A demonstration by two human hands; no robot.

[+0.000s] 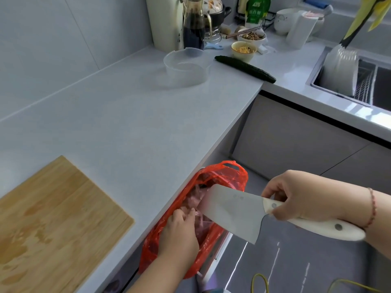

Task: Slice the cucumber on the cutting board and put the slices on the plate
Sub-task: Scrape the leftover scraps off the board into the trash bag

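Observation:
A whole dark green cucumber (245, 68) lies on the white counter near its inner corner, far from the wooden cutting board (57, 218), which sits bare and damp at the near left. My right hand (306, 197) grips a cleaver (232, 210) by its white handle, blade held over a red plastic bag (230, 176) below the counter edge. My left hand (179, 231) reaches into that bag, fingers curled against its contents; whether it holds something I cannot tell. White plates (340, 70) stand in a rack in the sink at the right.
A clear plastic measuring jug (186, 68) stands on the counter beside the cucumber. Behind it are a dark sauce bottle (193, 24), small bowls of food (243, 50), a black pot and other kitchenware. Grey cabinet fronts (296, 140) and floor lie below.

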